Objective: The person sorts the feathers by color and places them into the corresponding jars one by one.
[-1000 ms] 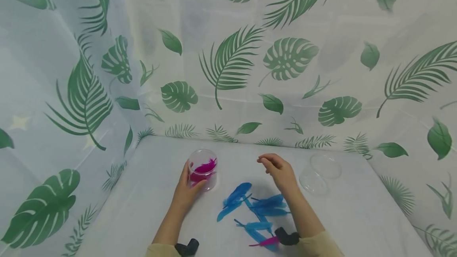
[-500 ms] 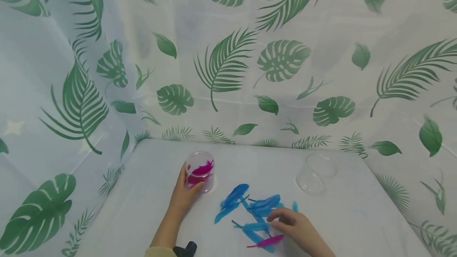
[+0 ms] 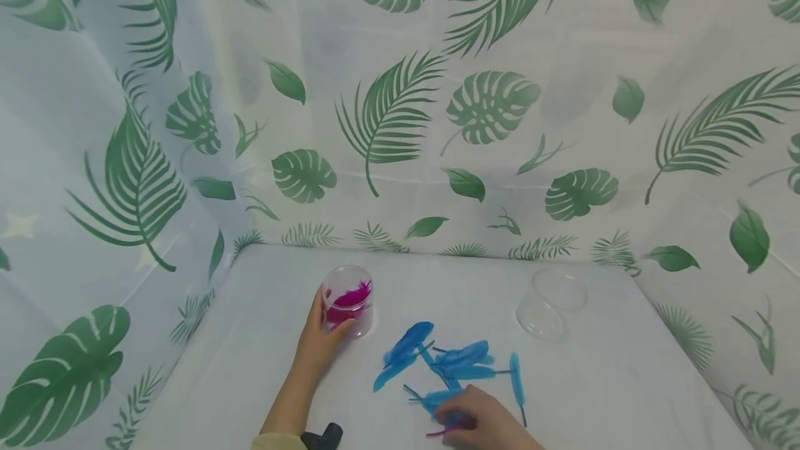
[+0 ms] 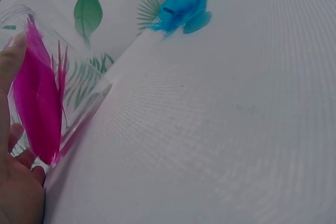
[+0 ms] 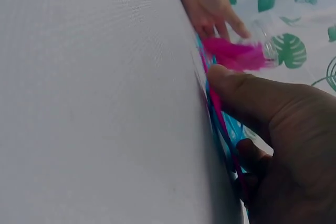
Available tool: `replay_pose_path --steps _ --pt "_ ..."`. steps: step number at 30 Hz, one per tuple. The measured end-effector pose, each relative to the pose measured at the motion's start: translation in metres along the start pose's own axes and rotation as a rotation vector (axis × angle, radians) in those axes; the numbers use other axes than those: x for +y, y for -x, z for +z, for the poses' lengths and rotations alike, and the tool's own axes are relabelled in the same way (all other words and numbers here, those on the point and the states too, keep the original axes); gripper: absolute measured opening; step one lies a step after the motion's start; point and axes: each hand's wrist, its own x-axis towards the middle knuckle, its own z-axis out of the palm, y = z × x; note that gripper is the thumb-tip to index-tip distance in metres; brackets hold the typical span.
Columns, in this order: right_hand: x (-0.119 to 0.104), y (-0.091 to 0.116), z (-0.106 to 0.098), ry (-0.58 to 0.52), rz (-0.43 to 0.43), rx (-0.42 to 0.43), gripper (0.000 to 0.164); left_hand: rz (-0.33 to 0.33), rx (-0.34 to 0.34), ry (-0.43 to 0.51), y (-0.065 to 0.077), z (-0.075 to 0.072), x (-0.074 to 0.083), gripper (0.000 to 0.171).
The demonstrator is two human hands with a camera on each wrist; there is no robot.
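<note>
The white tabletop (image 3: 250, 360) is bounded at the far side and on the right by a sheet printed with green leaves (image 3: 387, 110). Between the clear cylindrical container (image 3: 367, 328) on the left and the scattered bright-blue feathers (image 3: 464, 356), a strip of bare surface is left; a wider one separates the feathers from a second clear, round-rimmed container (image 3: 551, 301) near the far right edge. The first container, with magenta feathers (image 3: 348, 301) inside, is grasped at its side by the left hand (image 3: 319, 342). A single magenta feather (image 5: 216, 106), lying by the nearest blue ones, is touched by the curled right hand (image 3: 484, 419); whether it is pinched cannot be told.
</note>
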Motion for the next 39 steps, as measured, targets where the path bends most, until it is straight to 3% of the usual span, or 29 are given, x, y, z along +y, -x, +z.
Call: replay_pose_path --steps 15,19,24,30,32,35,39 --pt "0.002 -0.012 0.006 0.252 -0.113 0.072 0.017 0.008 0.002 0.021 -0.002 -0.001 -0.003 0.106" --pt "0.005 -0.012 0.008 0.26 -0.144 0.111 0.019 0.007 0.003 0.021 -0.001 -0.002 -0.003 0.106" --pt "0.008 -0.01 0.007 0.164 -0.188 0.164 0.025 0.011 -0.003 0.023 -0.001 -0.003 -0.004 0.105" --pt "0.008 -0.01 0.007 0.011 -0.372 0.283 0.031 0.018 0.004 0.021 -0.002 -0.003 -0.003 0.103" --pt "0.009 -0.01 0.008 -0.015 -0.393 0.308 0.031 0.017 -0.002 0.03 -0.002 -0.003 -0.003 0.102" --pt "0.011 -0.01 0.007 -0.096 -0.314 0.286 0.022 0.013 -0.011 0.034 -0.002 -0.003 -0.002 0.102" --pt "0.011 -0.007 0.002 -0.29 -0.146 0.213 0.009 0.011 -0.007 0.035 -0.002 -0.001 -0.002 0.104"
